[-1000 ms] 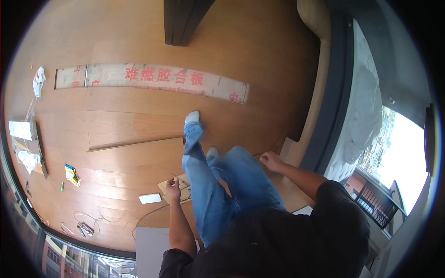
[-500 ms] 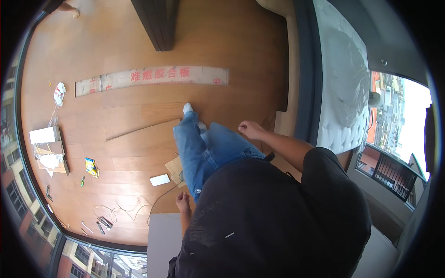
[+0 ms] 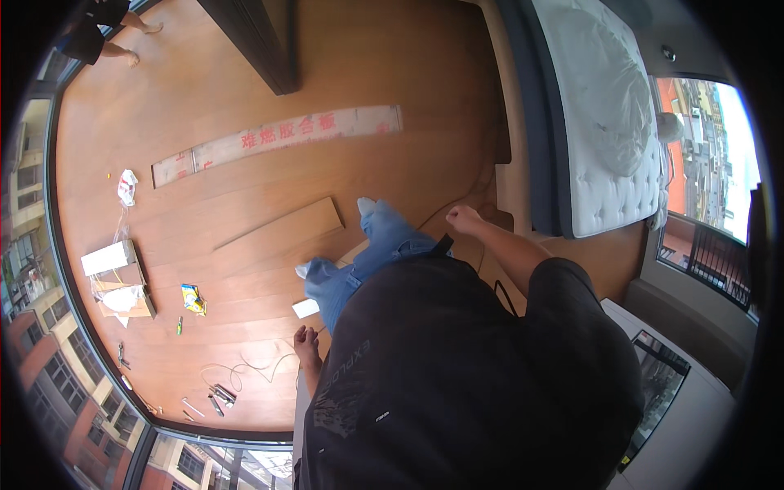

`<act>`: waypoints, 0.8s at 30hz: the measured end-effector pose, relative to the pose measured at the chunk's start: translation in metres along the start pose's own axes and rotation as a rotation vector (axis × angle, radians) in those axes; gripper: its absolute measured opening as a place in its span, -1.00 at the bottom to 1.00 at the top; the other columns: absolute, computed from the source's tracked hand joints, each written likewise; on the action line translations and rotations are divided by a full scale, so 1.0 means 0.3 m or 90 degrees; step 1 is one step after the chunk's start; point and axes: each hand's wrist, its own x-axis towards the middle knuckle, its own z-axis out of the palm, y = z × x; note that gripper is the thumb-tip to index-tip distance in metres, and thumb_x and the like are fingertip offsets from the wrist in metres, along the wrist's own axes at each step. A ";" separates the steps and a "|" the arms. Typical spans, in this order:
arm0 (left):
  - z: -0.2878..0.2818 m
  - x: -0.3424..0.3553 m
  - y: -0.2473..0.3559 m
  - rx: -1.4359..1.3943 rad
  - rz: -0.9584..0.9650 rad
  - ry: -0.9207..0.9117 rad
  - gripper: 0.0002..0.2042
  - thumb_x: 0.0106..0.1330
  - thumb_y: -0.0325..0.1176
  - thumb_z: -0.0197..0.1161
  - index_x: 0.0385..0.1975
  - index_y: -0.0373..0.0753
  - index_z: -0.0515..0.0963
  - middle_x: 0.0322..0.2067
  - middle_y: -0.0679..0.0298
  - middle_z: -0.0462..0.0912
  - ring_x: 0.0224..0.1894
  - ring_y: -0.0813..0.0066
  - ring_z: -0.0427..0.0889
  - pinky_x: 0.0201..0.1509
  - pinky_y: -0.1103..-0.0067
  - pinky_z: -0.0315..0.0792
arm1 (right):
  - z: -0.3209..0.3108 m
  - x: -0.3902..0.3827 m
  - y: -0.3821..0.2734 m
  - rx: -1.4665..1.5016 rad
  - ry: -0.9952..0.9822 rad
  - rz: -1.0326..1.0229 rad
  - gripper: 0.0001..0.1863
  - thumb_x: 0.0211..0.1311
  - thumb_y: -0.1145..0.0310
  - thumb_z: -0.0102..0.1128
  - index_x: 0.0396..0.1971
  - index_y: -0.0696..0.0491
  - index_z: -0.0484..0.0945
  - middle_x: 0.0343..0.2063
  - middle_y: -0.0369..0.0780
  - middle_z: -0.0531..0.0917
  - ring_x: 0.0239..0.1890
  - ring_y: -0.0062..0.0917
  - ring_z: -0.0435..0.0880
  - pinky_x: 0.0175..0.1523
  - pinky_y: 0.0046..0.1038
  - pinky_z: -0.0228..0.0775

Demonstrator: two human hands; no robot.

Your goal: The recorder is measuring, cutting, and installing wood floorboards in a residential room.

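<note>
The bare left grip (image 3: 307, 343) has bent fingers, but I cannot tell if they hold something. A small, flat white box (image 3: 305, 309) is on the shiny brown wood floor (image 3: 253, 286) just ahead of it. The bare right grip (image 3: 463, 219) has its fingers curled together. Left of that grip lies a long brown wood board (image 3: 294, 224). Right of it is a puffy white mattress (image 3: 612, 196).

Shirt (image 3: 482, 359): black, short-sleeved, faint grey print (image 3: 336, 402) and small white marks (image 3: 382, 416)
Jeans (image 3: 390, 234): plain blue
Socks (image 3: 367, 206): whitish
Hands (image 3: 464, 218): bare
</note>
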 end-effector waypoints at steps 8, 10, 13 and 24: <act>-0.372 0.017 0.113 -0.037 0.104 0.092 -0.54 0.37 -0.30 0.38 0.19 -0.32 0.45 -0.18 0.30 0.63 -0.19 0.54 0.63 -0.18 0.60 0.47 | 0.375 -0.046 -0.243 -0.106 0.029 -0.084 -0.60 0.34 0.09 0.18 -0.15 0.14 0.73 -0.24 0.02 0.75 -0.09 -0.08 0.74 0.05 -0.17 0.54; -0.468 0.043 0.047 -0.025 0.064 0.080 -0.54 0.36 -0.32 0.37 0.19 -0.36 0.45 -0.18 0.29 0.63 -0.20 0.56 0.63 -0.20 0.62 0.47 | 0.455 -0.022 -0.343 -0.129 0.017 -0.169 -0.58 0.31 0.08 0.22 -0.23 0.21 0.69 -0.39 -0.02 0.74 -0.30 -0.29 0.78 -0.14 -0.30 0.57; -0.611 0.027 -0.100 -0.118 0.002 0.188 -0.56 0.34 -0.36 0.36 0.15 -0.41 0.48 -0.19 0.24 0.66 -0.22 0.53 0.64 -0.18 0.61 0.51 | 0.582 0.012 -0.528 -0.004 -0.016 -0.193 -0.73 0.40 0.27 0.24 -0.09 0.16 0.67 -0.34 -0.24 0.74 -0.38 -0.57 0.70 -0.27 -0.47 0.57; -0.910 -0.381 -0.517 -0.207 -0.140 0.276 -0.77 0.30 -0.30 0.35 -0.16 -0.31 0.67 -0.31 0.22 0.74 -0.24 0.48 0.71 -0.14 0.52 0.57 | 0.906 -0.117 -1.385 -0.174 -0.245 -0.213 -0.81 0.45 0.36 0.14 -0.08 0.13 0.57 -0.41 -0.27 0.62 -0.52 -0.58 0.55 -0.44 -0.52 0.41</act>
